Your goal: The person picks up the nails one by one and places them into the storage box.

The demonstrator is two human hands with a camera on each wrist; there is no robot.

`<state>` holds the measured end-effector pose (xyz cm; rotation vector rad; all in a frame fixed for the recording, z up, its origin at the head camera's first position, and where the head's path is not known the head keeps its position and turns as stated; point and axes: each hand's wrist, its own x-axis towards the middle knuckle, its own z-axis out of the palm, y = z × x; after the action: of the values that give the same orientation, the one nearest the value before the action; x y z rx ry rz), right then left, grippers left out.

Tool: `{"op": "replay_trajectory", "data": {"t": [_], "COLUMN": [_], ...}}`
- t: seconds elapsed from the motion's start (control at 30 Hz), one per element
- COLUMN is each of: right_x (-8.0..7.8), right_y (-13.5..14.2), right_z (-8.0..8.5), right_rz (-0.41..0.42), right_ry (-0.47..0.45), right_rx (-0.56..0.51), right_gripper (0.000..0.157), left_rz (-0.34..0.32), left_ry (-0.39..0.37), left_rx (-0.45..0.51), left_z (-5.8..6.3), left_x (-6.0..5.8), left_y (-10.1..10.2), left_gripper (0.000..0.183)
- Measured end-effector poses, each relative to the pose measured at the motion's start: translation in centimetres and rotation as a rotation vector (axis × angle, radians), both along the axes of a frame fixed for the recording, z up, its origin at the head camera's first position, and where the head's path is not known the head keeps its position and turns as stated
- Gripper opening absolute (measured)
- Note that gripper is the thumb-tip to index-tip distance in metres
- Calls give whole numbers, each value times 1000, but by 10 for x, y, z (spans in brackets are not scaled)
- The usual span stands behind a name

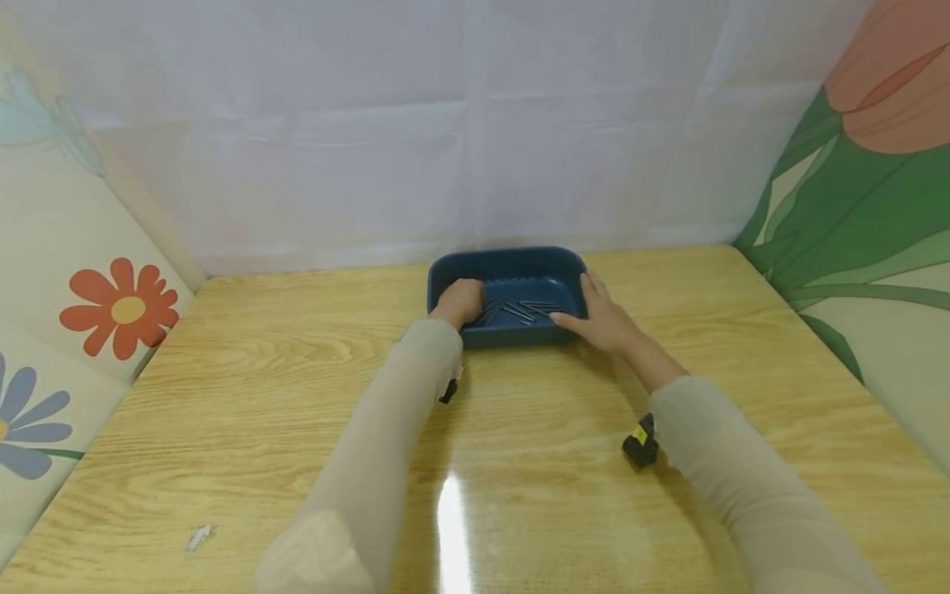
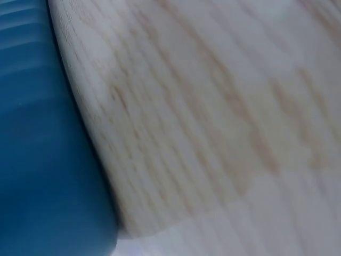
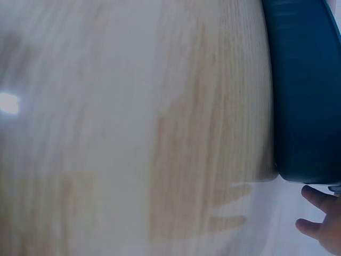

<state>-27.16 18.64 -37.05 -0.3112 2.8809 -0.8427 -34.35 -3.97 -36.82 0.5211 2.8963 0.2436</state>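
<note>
A dark blue plastic tray (image 1: 508,336) stands toward the back of the wooden table. Several thin dark sticks (image 1: 517,312), perhaps nails, lie loose on its floor. My left hand (image 1: 462,300) reaches over the front rim into the left end, knuckles up, beside the sticks; its fingertips are hidden, so I cannot see whether it holds any. At the right front corner my right hand (image 1: 603,320) holds the tray, thumb over the front rim and fingers along the right end. The left wrist view shows only the tray's side (image 2: 48,149); spread fingers (image 3: 317,213) appear in the right wrist view.
The wooden table (image 1: 297,371) reaches to a white cloth backdrop (image 1: 334,165) close behind the tray. Painted flower panels (image 1: 126,309) flank both sides. A black wrist device (image 1: 641,443) hangs under the right sleeve. A small pale mark (image 1: 199,538) shows at the table's front left.
</note>
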Motion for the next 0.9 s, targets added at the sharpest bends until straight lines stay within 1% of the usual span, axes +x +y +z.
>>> {"op": "replay_trajectory", "data": {"t": [0.23, 0.43, 0.67, 0.8, 0.9], "right_x": [0, 0, -1, -2, -2], "right_y": [-1, -1, -2, -2, -3], "right_z": [0, 0, -1, -1, 0], "right_rz": [-7, -5, -12, -9, 0], "right_ry": [-6, -8, 4, 0, -7], "right_rx": [-9, -16, -33, -48, -68], "right_gripper": [98, 98, 99, 99, 99], "left_rz": [-1, -7, -23, -30, -29], "left_ry": [-2, -8, -8, -6, -20], "left_rx": [-10, -22, -42, -44, -42], "left_z": [0, 0, 4, 3, 3], "left_x": [-1, -1, 1, 0, 0], "left_y": [0, -1, 0, 0, 0], "left_gripper": [23, 21, 21, 20, 19]}}
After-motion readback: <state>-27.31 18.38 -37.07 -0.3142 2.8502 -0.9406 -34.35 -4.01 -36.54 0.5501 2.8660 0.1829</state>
